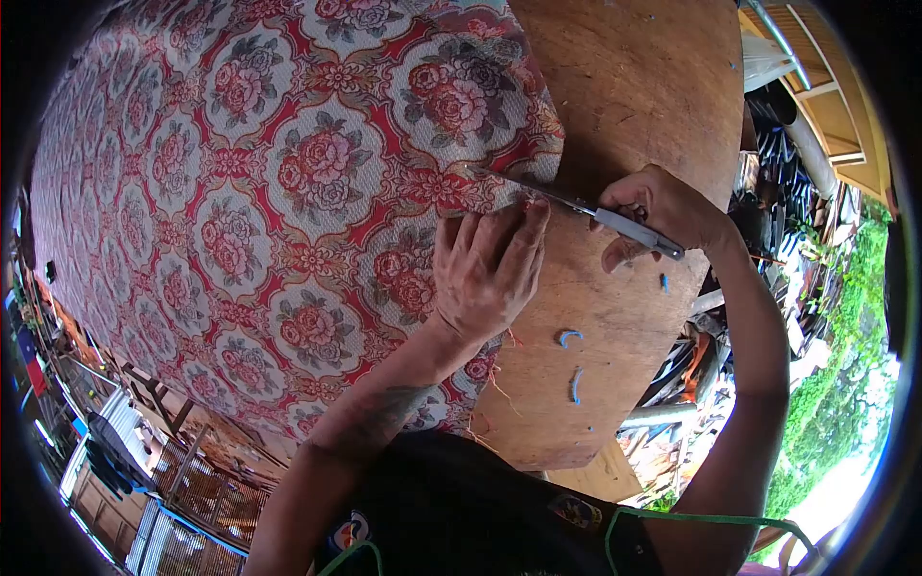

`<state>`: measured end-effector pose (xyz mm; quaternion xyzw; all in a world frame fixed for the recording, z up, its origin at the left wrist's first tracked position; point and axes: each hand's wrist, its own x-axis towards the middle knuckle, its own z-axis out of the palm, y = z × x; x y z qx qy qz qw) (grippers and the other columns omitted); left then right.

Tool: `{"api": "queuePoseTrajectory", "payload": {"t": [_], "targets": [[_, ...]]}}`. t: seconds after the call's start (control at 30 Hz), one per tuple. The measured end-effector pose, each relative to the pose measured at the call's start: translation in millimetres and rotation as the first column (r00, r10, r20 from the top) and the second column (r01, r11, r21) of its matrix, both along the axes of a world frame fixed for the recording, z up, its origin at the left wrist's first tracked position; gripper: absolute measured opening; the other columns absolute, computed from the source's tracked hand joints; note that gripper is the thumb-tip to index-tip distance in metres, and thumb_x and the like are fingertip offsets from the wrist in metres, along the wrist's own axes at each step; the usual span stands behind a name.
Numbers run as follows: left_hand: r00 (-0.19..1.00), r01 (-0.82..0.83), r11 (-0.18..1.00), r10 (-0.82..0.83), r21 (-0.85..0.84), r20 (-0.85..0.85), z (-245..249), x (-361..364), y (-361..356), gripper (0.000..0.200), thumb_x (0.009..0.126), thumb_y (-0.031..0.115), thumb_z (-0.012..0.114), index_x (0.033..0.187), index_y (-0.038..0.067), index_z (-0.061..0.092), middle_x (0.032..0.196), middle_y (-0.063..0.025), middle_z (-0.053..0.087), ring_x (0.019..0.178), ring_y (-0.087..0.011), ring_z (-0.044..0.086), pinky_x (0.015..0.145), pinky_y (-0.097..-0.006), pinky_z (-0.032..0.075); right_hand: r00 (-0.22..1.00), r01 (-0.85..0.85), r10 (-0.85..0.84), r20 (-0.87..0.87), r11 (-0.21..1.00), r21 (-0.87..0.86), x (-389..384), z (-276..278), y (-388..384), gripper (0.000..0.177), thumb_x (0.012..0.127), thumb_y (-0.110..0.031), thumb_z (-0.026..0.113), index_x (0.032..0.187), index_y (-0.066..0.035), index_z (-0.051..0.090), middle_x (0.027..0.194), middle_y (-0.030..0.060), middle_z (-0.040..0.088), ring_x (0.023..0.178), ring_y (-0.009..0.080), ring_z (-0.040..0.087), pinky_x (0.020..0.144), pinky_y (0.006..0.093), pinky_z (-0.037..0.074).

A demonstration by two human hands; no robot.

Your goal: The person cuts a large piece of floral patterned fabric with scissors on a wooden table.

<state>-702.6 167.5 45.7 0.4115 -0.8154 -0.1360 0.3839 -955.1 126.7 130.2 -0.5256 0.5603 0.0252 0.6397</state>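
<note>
A floral fabric (327, 173) in red, white and pink spreads over a brown wooden board, its cut edge running down the right side. My left hand (490, 264) rests on the fabric near that edge, fingers bent and closed on the cloth; its thumb is mostly hidden. In my right hand (663, 211) is a pair of scissors (629, 228) with grey handles. Their blades point left and lie across the fabric's edge, just above the fingertips of my left hand. I cannot see how far apart the blades are.
The wooden board (634, 86) shows to the right of the fabric. Small curved blue scraps (575, 386) lie on it, and loose red threads (497, 379) hang from the fabric near my body. Past the board's right side is a cluttered heap (778, 173) with greenery beyond.
</note>
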Motion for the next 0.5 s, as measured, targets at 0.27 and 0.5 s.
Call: {"api": "queuePoseTrajectory", "payload": {"t": [0.27,0.5], "targets": [[1.0,0.015,1.0,-0.015,0.002,-0.027,-1.6,1.8,0.0,0.045,0.083,0.008,0.076,0.127,0.01,0.065,0.099,-0.0034,0.065,0.075,-0.0198,0.058,0.068,-0.0373,0.044,0.994,0.04,-0.031,-0.104,0.995,0.09,1.4,4.3,-6.3,0.045,0.066,-0.02,0.096,0.097,0.002,0.071,0.069,0.0033,0.068,0.048,0.0051,0.059,0.036,0.0198,0.044],[1.0,0.029,0.999,-0.029,0.044,-0.003,-0.2,2.8,2.9,0.048,0.083,0.009,0.076,0.13,0.011,0.064,0.1,-0.0037,0.064,0.076,-0.02,0.059,0.068,-0.0372,0.044,0.999,0.021,-0.019,-0.028,0.998,0.053,18.5,4.2,-19.3,0.044,0.068,-0.019,0.095,0.098,0.002,0.071,0.07,0.0023,0.069,0.049,0.0049,0.059,0.037,0.0197,0.044]]}}
